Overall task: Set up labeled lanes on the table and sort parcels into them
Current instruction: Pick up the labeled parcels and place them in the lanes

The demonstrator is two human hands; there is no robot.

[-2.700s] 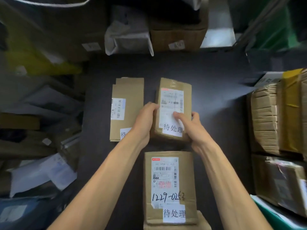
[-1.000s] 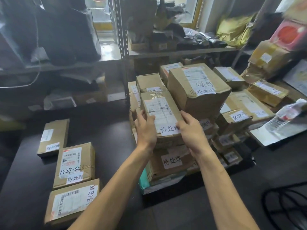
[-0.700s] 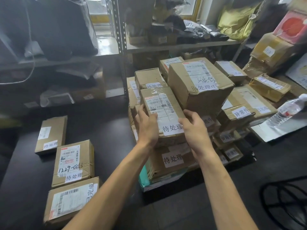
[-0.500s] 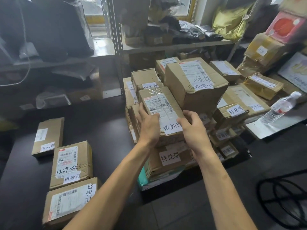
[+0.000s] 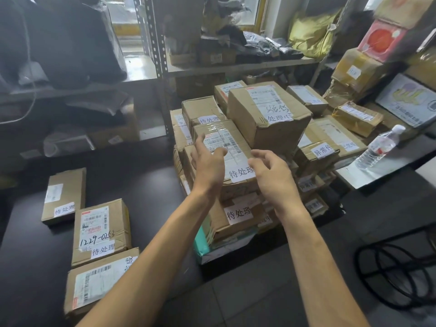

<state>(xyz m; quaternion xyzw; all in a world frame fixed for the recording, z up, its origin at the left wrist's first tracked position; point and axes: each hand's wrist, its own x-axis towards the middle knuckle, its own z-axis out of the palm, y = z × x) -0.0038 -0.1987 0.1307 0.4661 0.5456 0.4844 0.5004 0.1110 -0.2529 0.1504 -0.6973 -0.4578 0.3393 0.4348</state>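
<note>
A taped cardboard parcel (image 5: 226,147) with a white shipping label and a handwritten white tag lies on top of a stack of parcels (image 5: 238,215) right of the dark table (image 5: 35,267). My left hand (image 5: 207,166) hovers just in front of that parcel with relaxed fingers. My right hand (image 5: 271,173) is beside it, fingers loosely curled, holding nothing. On the table lie three tagged parcels: a slim one (image 5: 63,194) at the back, one marked 1229-0253 (image 5: 101,230) in the middle, and one (image 5: 94,284) at the front edge.
A big box (image 5: 266,114) sits behind the top parcel. More tagged boxes (image 5: 325,147) spread to the right. A water bottle (image 5: 377,147) lies on a grey surface at right. Metal shelving (image 5: 155,55) with bags stands behind. A black wire frame (image 5: 396,274) is on the floor.
Both hands carried the parcel from the table to the stack, set it on top, and have now let go and drawn back slightly.
</note>
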